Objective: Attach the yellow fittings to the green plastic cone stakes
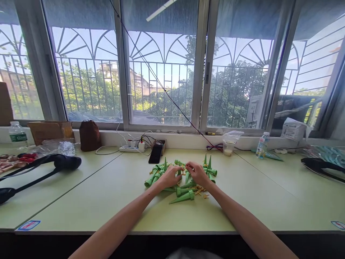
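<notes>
My left hand [171, 175] is closed, its fingers curled around a green plastic piece [179, 173] at the middle of the table. Just beside it, my right hand [198, 172] is bent into a pinch close to the left fingertips. What the right fingers hold is too small to make out. Around both hands lies a pile of green plastic spikes, one cone-shaped spike [182, 197] resting nearest me. Small yellow plastic pieces [199, 190] are scattered among them. Several green spikes [210, 162] stand point-up behind my right hand.
A black phone [155, 154] leans on a small box behind the pile, near a white power strip [128, 148]. Further left are a brown pouch [90, 136] and a black headband-like device [64, 162]. To the right stand a plastic cup [228, 147] and a bottle [262, 145].
</notes>
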A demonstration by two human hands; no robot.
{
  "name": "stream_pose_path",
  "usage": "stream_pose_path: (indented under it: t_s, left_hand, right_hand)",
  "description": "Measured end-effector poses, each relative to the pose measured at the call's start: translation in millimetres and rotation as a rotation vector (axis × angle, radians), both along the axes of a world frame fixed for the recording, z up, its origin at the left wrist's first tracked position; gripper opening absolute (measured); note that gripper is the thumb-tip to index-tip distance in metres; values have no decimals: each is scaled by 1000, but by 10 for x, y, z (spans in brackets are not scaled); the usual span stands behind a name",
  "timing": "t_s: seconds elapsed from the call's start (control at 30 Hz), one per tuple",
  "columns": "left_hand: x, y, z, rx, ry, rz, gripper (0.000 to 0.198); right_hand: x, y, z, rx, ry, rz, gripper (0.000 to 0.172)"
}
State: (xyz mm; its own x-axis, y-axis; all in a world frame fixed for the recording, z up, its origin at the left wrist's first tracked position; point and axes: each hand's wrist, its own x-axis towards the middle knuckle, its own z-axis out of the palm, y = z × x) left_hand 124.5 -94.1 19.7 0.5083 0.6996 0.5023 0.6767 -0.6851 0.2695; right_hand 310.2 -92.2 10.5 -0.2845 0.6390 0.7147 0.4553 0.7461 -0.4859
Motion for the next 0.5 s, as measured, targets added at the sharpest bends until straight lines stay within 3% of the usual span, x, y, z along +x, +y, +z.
stream_pose_path:
  t_s: [0.5]
  left_hand:
    - [14,-28,35,26,-111,0,30]
  right_hand:
    - [-26,35,-57,-6,-64,9,13]
